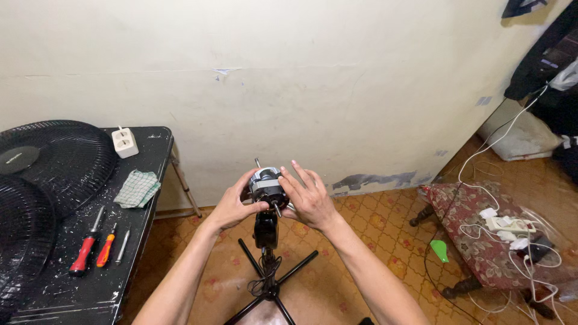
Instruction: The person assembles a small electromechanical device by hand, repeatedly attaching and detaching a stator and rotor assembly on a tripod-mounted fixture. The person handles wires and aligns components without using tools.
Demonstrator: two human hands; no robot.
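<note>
From my head camera, my left hand [232, 204] and right hand [310, 198] both curl around the bare grey-and-black metal fan motor [268, 185], fingers partly closed and gripping its sides atop the black cross-footed stand [268, 283]. Well left of my fingers, on the black paint-flecked table [138, 241], lie a red-handled screwdriver [86, 245], a checked green cloth [137, 188] and black fan grilles [54, 156].

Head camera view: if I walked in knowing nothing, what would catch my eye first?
First, the bare fan motor at the centre, atop a black stand, gripped by the left hand and the right hand. Next, on the black table at left, two black fan grilles lie beside a red screwdriver, an orange screwdriver and a checked cloth.
</note>
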